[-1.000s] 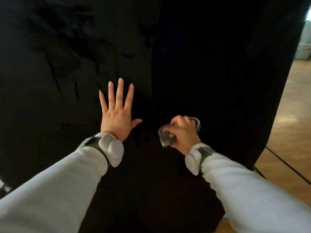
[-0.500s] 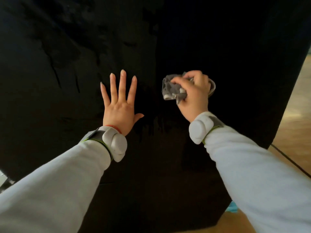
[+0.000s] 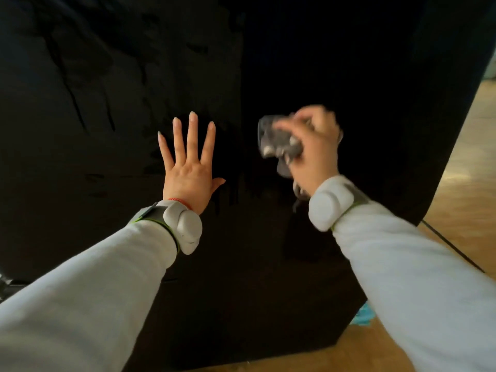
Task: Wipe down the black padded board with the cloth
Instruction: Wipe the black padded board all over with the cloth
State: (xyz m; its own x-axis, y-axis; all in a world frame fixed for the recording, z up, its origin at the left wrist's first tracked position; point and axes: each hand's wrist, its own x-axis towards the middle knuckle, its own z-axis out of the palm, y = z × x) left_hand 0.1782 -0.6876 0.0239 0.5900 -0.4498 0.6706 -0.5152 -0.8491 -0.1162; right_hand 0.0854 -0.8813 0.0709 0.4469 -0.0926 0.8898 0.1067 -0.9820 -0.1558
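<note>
The left hand (image 3: 189,167) lies flat on the black padded board (image 3: 349,63) near its middle, fingers straight and spread, while the right hand (image 3: 314,149), blurred, is curled tight round a bunched grey cloth (image 3: 279,146) just to its right, well in from the board's right edge; whether the cloth touches the padding I cannot tell. The wad is small, so I judge that strips could be missed. A hard push could shift the board on the wooden floor (image 3: 469,170) if the bracing palm slips.
</note>
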